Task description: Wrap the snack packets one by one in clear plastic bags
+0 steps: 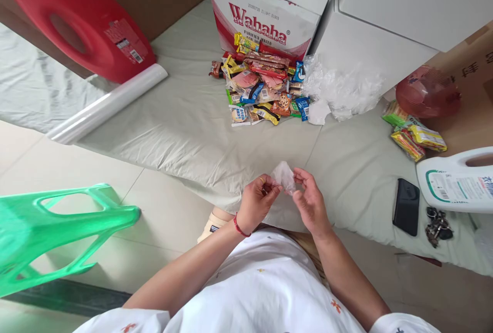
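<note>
a: where is the translucent plastic film point(284, 174)?

b: between the two hands, in front of the person's body, seen against the near part of the pale green sheet point(185, 137).

a: which way does it point?

b: its peaked end points away from the person, towards the packaged snacks point(265, 86). the long axis runs mostly away from the body, leaning slightly, with the lower end nearer the right hand point(311, 203).

a: and the grip?

b: the left hand point(260, 197), with a red bracelet point(241, 226) at its wrist, pinches the film's lower left edge narrowly between thumb and finger. the right hand has its thumb and fingers parted around the opposite edge; the view is too small to say whether they touch it.

a: what lies beyond?

b: the snacks lie heaped against a wahaha carton point(262, 14), with crumpled clear plastic point(342, 89) just to their right.

a: and out to the sides?

b: on the right, a black phone point(406, 207) lies lengthwise away from the person, beside some keys point(438, 227). on the left, a plastic roll point(110, 102) lies slantwise near a red jug point(96, 30), and a green stool point(38, 225) stands on the floor.
</note>
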Motion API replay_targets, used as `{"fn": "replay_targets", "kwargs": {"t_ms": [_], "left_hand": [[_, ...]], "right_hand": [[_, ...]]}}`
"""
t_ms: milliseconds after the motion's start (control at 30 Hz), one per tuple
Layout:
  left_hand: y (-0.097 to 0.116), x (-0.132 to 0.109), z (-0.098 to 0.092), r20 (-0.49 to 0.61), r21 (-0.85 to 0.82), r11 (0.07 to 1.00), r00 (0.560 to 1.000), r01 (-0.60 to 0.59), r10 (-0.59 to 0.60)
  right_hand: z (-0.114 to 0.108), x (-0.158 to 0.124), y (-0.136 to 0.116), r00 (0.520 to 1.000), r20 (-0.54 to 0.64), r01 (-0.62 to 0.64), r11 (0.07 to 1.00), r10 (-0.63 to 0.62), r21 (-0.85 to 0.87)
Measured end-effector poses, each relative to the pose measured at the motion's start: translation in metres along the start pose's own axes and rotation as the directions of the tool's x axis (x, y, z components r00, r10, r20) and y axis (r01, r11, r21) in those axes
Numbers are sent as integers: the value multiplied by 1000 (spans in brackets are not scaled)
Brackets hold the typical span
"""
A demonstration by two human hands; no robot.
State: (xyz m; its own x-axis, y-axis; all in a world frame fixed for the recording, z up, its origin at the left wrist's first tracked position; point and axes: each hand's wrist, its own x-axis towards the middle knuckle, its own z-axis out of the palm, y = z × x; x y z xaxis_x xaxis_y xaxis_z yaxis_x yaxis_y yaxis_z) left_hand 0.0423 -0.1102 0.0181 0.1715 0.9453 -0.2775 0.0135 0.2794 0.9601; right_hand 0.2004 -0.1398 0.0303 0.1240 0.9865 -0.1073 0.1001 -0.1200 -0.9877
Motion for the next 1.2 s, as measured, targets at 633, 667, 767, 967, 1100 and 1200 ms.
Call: {"fn": "replay_targets", "kwargs": {"t_ms": [633,667,767,967,1100,1200], "left_hand": [[23,2,-16,86,-299,950,994,93,-71],[26,-2,-10,158,-291,947,983,136,-93],[29,-7,8,277,-229,957,954,177,-110],[14,-1,20,144,-103,994,989,32,-17],[5,-1,19,134,32,993,985,-110,104],[3,-2,19,165,20,988,975,-153,148]], "right_hand": [[-13,-10,5,924,-379,-14,994,55,110],[-10,-13,6,933,-359,27,1000,-22,9],[-2,-18,6,941,-228,189,947,-250,-259],[-7,-19,4,979,-7,201,973,-204,-113],[-9,-15,8,1000,7,21,999,-22,39],[-6,-10,13,998,-33,-47,997,49,66]]}}
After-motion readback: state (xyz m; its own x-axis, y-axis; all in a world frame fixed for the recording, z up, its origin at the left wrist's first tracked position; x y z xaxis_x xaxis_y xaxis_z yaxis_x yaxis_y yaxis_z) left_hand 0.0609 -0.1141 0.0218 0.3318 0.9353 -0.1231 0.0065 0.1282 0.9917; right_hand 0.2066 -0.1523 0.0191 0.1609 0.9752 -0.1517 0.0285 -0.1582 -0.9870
